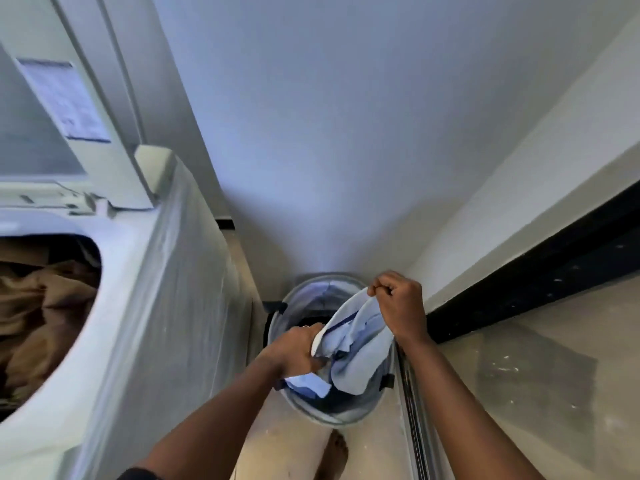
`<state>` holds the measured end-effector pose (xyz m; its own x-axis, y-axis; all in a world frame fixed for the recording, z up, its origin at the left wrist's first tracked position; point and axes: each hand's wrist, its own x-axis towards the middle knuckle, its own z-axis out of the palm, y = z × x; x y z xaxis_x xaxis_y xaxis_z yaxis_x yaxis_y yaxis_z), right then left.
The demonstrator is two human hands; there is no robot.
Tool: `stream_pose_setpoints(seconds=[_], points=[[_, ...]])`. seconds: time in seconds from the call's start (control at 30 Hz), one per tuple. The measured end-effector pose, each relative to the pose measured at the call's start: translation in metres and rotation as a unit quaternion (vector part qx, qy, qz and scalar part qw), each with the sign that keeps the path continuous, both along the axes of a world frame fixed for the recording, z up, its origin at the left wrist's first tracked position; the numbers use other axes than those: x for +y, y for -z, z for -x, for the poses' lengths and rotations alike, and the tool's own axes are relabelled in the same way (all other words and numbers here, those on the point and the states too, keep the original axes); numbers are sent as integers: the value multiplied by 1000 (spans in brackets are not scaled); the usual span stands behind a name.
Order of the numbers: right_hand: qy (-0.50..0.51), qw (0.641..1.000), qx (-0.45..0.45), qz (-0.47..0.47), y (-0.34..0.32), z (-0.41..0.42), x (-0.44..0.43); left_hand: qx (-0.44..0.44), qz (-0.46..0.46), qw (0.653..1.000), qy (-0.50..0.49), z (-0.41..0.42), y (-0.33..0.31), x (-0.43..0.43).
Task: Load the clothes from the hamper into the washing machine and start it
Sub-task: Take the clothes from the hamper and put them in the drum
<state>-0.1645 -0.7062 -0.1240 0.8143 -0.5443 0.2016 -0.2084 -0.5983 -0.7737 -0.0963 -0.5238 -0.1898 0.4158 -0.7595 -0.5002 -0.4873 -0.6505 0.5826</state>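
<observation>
From the head view, a round mesh hamper (313, 410) stands on the floor (287, 445), just right of the washing machine (156, 306) and near the wall corner. Both hands hold a light blue shirt (362, 344) over the hamper's mouth. The left hand (298, 351) is clenched around a bunched part of the shirt low down. The right hand (401, 306) pinches an upper edge, higher and further right. Darker clothes lie deeper in the hamper. At left, the machine's lid (52, 98) stands raised, and brown clothes (41, 306) fill the open drum. A bare foot (335, 452) shows near the hamper.
</observation>
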Motion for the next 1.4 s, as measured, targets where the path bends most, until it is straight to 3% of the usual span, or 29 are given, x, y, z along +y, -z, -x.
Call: stream_pose_setpoints(seconds=[0.2,0.27,0.4,0.47,0.53,0.6,0.67,0.77,0.9,1.03,1.13,1.23,1.3,1.4], points=[[6,999,8,46,-117,-5,3,-117,-55,991,15,-27,-93,11],[15,998,36,44,-152,-5,5,-124,-50,991,-30,-36,-128,11],[24,997,28,73,-221,-6,12,-64,35,989,-129,-58,-209,9],[-4,994,54,98,-255,-6,15,33,99,979,-175,-69,-250,14],[-64,979,153,123,-286,-5,22,145,130,963,-188,-79,-288,24],[-85,942,261,191,-312,-7,27,160,146,965,-151,-88,-322,33],[-53,919,280,271,-336,-11,36,91,186,969,-135,-93,-350,41],[-12,917,192,349,-368,-24,50,30,294,945,-140,-103,-382,50],[46,927,63,367,-418,-42,70,-30,427,897,-114,-111,-439,70],[52,936,-93,336,-475,-53,107,-128,564,799,-165,-110,-498,97],[24,944,-175,279,-514,-64,138,-212,613,736,-194,-115,-538,119],[-42,957,-252,138,-545,-76,176,-242,658,686,-195,-118,-577,144],[-68,954,-287,57,-560,-89,200,-254,677,662,-197,-123,-598,161],[-86,941,-326,10,-577,-112,236,-268,686,647,-199,-134,-621,188]])
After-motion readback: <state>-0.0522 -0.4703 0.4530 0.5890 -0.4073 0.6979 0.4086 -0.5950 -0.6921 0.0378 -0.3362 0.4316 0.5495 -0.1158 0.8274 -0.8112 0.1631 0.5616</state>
